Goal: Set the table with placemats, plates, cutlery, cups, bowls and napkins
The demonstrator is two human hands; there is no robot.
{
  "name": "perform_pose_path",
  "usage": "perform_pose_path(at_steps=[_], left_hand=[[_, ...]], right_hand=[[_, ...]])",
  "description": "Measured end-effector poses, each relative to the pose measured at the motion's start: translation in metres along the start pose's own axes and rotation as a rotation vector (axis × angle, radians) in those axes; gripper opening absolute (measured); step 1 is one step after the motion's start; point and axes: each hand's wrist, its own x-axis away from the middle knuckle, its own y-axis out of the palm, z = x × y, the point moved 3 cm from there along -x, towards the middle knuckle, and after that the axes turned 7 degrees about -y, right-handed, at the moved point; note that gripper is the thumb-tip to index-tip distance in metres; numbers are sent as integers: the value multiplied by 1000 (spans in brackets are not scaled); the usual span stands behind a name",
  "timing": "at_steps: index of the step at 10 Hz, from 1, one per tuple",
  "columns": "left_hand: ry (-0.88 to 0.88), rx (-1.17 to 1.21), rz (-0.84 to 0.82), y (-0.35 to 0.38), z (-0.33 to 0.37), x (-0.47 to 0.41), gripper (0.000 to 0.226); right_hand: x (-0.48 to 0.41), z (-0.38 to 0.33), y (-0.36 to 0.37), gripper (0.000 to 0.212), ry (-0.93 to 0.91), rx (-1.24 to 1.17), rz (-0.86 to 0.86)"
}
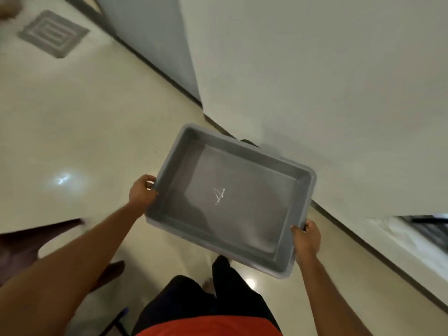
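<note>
As recorded from the head view, items are listed by size, with counts.

1. One glossy cream tiled floor [72, 117]; two bright light reflections are noted on it, one at the left and one by the legs.
2. One plain white wall [315, 69], edged at its foot by one dark skirting strip [363, 242].
3. One grey-blue upright panel [150, 40], set beside the wall's far corner.
4. One grey rectangular plastic tub [252, 221], deep-walled, with rounded corners and a thick rolled rim. It is held off the floor in front of the body, slightly tilted and turned at an angle, close beside the wall. Its flat bottom is seen bare, dull and scuffed, with one small white scratch mark [219, 196] near the middle.
5. One pair of dark trousers [218, 294] and one red garment [208, 327], seen at the lower edge.
6. One grey ribbed floor mat [53, 33], laid well apart from the tub at the upper left.
7. Two bare hands, one at each short end of the tub. The left hand [143, 191] is closed on the rim, its fingers curled under the edge. The right hand [306, 236] is clasped round the rim at the near right corner, its thumb laid over the top.
</note>
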Motion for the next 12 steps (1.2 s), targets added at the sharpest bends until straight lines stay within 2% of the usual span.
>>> perform_pose_path(at_steps=[2, 4, 6, 9, 10, 11, 12], left_hand=[[39, -87, -164, 71, 73, -63, 39], [82, -182, -281, 113, 120, -114, 40], [89, -252, -367, 116, 127, -147, 42], [201, -340, -435, 117, 139, -164, 43], [269, -380, -475, 116, 141, -164, 41], [328, -447, -492, 107, 147, -157, 40], [429, -416, -485, 99, 154, -147, 40]], right_hand=[[-37, 20, -12, 31, 209, -110, 127], [-66, 25, -4, 29, 299, -109, 220], [-68, 28, 25, 31, 329, -64, 298], [-57, 36, 47, 25, 371, -78, 401], [-44, 26, 49, 38, 425, -157, 469], [-19, 7, 47, 38, 418, -223, 552], [5, -18, 60, 30, 338, -212, 568]])
